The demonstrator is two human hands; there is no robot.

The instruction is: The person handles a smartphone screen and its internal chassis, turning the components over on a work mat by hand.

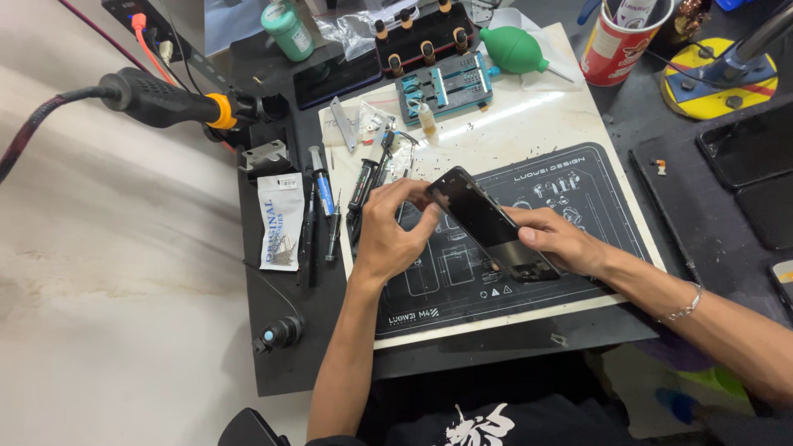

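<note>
**Phone held over repair mat**

A white repair mat [529, 132] is spread on the dark bench. Above its centre, a black phone [487, 223] is held tilted. Its lower end, at four o'clock, is clasped by the right hand [562, 239]; its upper corner, at ten o'clock, is pinched by the left hand [392, 231].
</note>
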